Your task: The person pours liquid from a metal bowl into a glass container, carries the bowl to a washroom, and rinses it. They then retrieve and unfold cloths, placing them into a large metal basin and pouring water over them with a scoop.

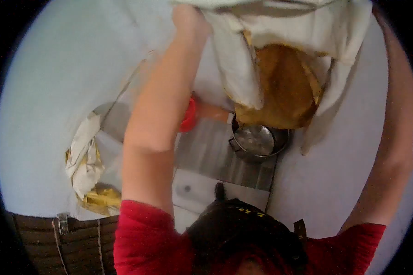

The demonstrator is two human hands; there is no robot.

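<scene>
My left hand (pixel 188 21) is raised at the top of the view, fingers closed at the edge of a large white cloth (pixel 298 32). The cloth hangs down in folds to the right of that hand, with a broad brown, stained-looking part (pixel 284 87) in its middle. My right arm reaches up along the right side. Its hand lies beyond the top edge or behind the cloth, so I cannot see it. Below the cloth stands a dark metal pot (pixel 257 142) with a side handle, partly covered by the brown part.
A red container (pixel 188 117) shows behind my left forearm, beside a blurred brownish shape. Left of it, a white and yellow cloth bundle (pixel 85 160) hangs by a cord. A brown slatted thing (pixel 78 247) with straps lies lower left. A black cap (pixel 243 233) fills the bottom middle.
</scene>
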